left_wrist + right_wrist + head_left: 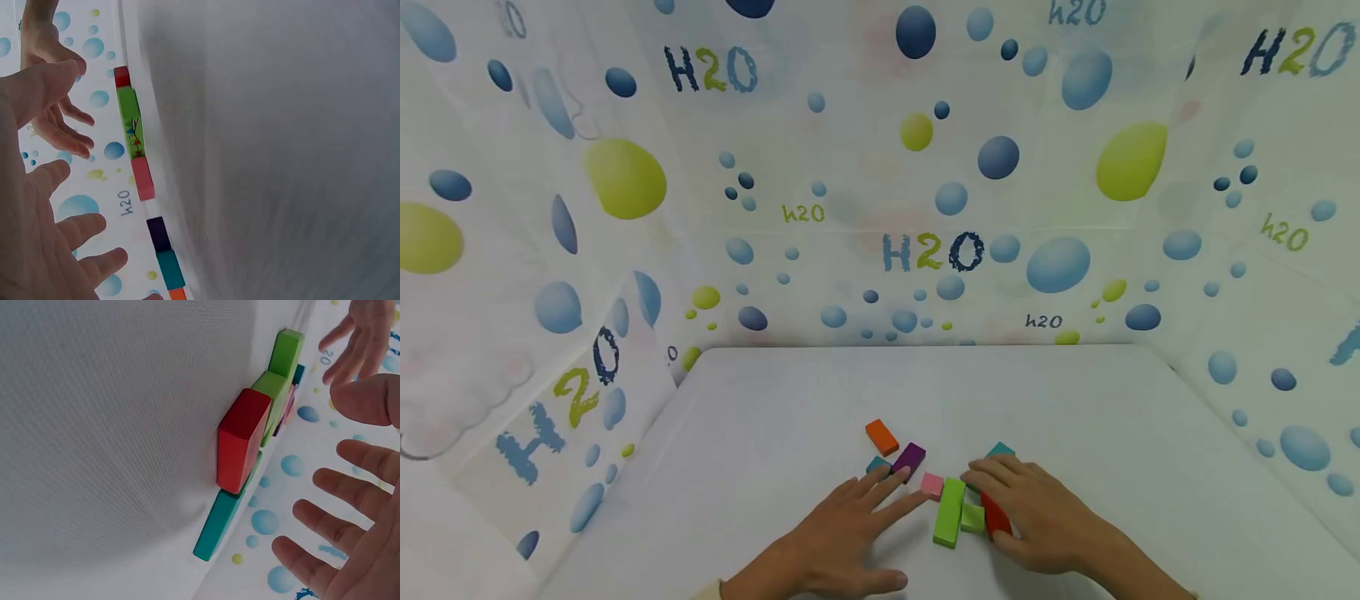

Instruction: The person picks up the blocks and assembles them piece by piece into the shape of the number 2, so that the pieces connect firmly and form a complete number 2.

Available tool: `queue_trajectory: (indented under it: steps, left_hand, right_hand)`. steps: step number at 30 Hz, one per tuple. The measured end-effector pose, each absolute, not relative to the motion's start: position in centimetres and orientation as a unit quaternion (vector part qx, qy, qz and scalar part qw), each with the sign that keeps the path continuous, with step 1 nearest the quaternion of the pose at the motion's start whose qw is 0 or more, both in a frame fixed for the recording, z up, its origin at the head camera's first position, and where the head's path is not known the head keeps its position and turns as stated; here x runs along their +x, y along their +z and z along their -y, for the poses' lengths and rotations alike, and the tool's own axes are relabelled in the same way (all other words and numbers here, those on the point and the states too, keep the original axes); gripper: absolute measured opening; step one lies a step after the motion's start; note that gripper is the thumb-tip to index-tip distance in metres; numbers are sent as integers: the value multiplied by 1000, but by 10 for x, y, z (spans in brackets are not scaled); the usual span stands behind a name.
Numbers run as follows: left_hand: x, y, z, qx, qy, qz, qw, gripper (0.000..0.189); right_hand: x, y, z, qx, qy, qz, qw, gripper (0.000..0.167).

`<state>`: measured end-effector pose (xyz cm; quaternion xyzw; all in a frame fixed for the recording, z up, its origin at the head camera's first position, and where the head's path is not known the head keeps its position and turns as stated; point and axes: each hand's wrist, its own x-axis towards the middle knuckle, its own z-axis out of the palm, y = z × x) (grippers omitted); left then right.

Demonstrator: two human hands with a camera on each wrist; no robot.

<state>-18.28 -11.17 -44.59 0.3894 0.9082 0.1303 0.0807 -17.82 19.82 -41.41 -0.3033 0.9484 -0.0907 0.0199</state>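
My left hand [846, 529] hovers with spread fingers, its fingertips overlapping the pink block [932, 486], the purple block [910, 457] and a small teal block [877, 464] in the head view. Low over the red block [995, 515] is my right hand [1045, 517], which partly hides it. The right wrist view shows those fingers loosely extended, apart from the red block and a teal block [215, 528]. Between the hands lie a long green block [950, 512] and a small light green block [972, 518]. A printed picture marks the green side [131, 122] in the left wrist view.
An orange block [882, 437] lies at the far left of the group. All blocks rest on a white table [775, 400]. Behind and beside it hang white sheets [850, 275] printed with blue and green drops and H2O lettering.
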Motion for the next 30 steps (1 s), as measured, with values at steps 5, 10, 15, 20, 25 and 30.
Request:
queue_trajectory:
  steps: [5,10,15,20,25,30]
  left_hand:
    - [-180,-446,104,419,107,-899,65,85]
    - [-180,-450,99,451,87,-886,55,85]
    - [-180,-450,96,469,83,-878,47,84]
    - [-178,-445,94,478,82,-873,50,83]
    - [-177,-441,89,483,80,-870,58,82]
    - [-174,-438,82,490,92,-864,73,84]
  right_hand:
    - [-181,-417,-200,-306,-92,-947,35,65]
    - [-185,-426,-201,-312,-88,-945,55,63]
    - [-187,-431,-202,-316,-85,-943,65,63]
    - [-191,-432,-204,-317,-86,-942,63,61]
    - [-196,-435,-208,-324,-83,-941,59,57]
    - [-199,-438,-210,-335,-89,-937,54,53]
